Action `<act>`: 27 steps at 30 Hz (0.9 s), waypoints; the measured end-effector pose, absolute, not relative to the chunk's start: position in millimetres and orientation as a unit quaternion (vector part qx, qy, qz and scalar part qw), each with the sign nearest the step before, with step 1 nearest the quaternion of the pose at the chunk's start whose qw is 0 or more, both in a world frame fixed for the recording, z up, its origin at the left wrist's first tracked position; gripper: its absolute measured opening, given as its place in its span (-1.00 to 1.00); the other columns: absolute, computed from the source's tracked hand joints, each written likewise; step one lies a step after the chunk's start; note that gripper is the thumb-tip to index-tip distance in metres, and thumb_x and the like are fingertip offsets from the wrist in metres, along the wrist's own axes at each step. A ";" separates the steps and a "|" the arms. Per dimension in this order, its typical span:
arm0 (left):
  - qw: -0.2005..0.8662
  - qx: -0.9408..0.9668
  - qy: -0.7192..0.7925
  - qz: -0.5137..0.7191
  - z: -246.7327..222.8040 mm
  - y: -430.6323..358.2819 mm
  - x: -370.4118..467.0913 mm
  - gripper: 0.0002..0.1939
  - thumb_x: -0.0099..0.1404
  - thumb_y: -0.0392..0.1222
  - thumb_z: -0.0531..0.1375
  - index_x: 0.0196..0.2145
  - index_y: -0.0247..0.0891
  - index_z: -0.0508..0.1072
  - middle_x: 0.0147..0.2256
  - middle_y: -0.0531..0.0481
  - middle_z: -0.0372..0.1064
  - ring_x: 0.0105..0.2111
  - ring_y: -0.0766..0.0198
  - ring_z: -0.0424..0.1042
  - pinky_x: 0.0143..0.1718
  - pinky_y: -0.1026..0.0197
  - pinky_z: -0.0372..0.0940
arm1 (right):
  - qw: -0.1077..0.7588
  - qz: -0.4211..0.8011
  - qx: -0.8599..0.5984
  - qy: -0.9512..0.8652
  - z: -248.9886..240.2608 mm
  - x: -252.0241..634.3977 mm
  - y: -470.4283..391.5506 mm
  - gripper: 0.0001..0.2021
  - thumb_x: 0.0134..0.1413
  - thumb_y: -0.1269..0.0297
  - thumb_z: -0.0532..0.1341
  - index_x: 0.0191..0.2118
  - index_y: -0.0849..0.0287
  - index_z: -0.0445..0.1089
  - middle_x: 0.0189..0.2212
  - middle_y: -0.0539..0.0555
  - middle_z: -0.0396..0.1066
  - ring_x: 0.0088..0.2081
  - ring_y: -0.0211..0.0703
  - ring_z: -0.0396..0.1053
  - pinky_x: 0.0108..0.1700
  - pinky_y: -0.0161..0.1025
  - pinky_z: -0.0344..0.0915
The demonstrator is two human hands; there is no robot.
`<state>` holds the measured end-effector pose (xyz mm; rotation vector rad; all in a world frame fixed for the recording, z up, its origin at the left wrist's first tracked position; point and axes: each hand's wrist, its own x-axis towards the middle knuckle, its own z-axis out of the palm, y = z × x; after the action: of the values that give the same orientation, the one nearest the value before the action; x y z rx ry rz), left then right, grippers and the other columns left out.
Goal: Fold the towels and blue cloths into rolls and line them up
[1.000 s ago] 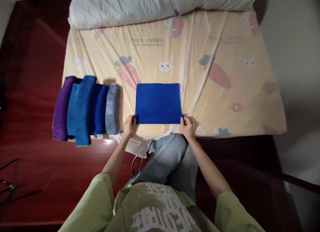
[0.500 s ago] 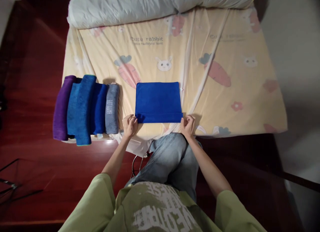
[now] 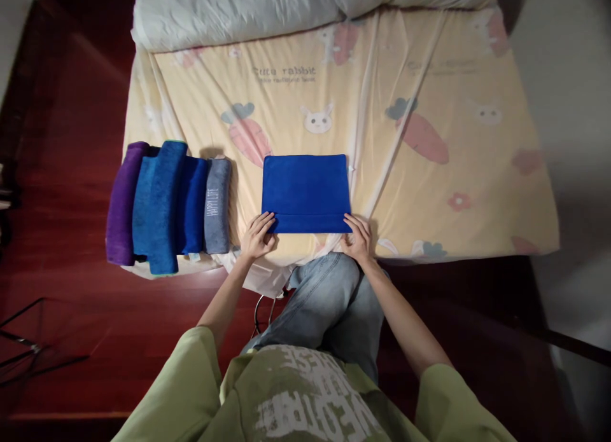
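Observation:
A blue cloth (image 3: 306, 184) lies flat on the bed, with a narrow strip folded up along its near edge. My left hand (image 3: 258, 236) rests at the near left corner, its fingers stretched onto the folded strip and the thumb apart below. At the near right corner, the fingertips of my right hand (image 3: 357, 237) touch the strip, and its thumb is also apart from the fingers. Neither hand is closed around the cloth.
Left of the cloth lie a grey rolled towel (image 3: 217, 205) with lettering and several blue and purple rolls (image 3: 125, 203). A pale quilt (image 3: 238, 13) lies across the far side of the bed (image 3: 496, 194). My knees are at the near edge.
Both hands have let go of the strip's ends and spread their fingers, which now lie on its corners. The view has shifted slightly; the cloth keeps its shape.

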<state>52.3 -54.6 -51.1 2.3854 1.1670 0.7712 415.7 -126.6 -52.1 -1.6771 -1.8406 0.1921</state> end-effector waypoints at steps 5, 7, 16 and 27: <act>0.208 0.830 0.432 0.285 -49.3 -52.6 54.7 -0.42 0.26 -0.22 0.15 0.25 -0.19 0.34 0.26 -0.16 0.31 0.32 0.00 0.23 0.36 -0.23 0.11 | 0.343 0.062 -0.631 -0.693 -54.0 414.6 -124.0 -0.51 0.03 0.42 0.12 0.12 0.19 0.44 0.11 0.20 0.47 0.16 0.08 0.39 0.22 0.11 0.33; 0.212 0.826 0.436 0.288 -48.9 -52.3 54.9 -0.41 0.26 -0.24 0.16 0.26 -0.18 0.33 0.27 -0.15 0.30 0.32 0.01 0.22 0.37 -0.21 0.11 | 0.344 0.071 -0.638 -0.686 -55.2 415.6 -123.3 -0.50 0.04 0.44 0.11 0.13 0.18 0.44 0.11 0.19 0.47 0.16 0.07 0.40 0.22 0.12 0.35; 0.223 0.793 0.483 0.295 -49.3 -51.2 52.2 -0.59 0.41 -0.20 0.11 0.19 -0.17 0.39 0.22 -0.18 0.35 0.30 0.04 0.26 0.30 -0.20 0.22 | 0.371 0.100 -0.643 -0.662 -57.4 418.6 -121.0 -0.53 0.17 0.49 0.02 0.14 0.18 0.45 0.11 0.19 0.46 0.17 -0.01 0.40 0.25 0.08 0.32; 0.209 0.756 0.530 0.322 -60.6 -58.7 44.5 -0.64 0.47 -0.23 0.00 0.13 -0.18 0.44 -0.06 -0.18 0.48 0.04 0.05 0.39 0.10 -0.04 0.35 | 0.406 0.070 -0.687 -0.598 -67.0 422.0 -124.8 -0.69 0.34 0.22 0.04 -0.04 0.20 0.49 -0.16 0.26 0.53 -0.09 0.07 0.46 0.03 0.05 0.41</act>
<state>44.5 -58.7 -60.6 2.1041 1.4746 0.8959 422.0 -124.8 -67.0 -1.7339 -1.5077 0.1773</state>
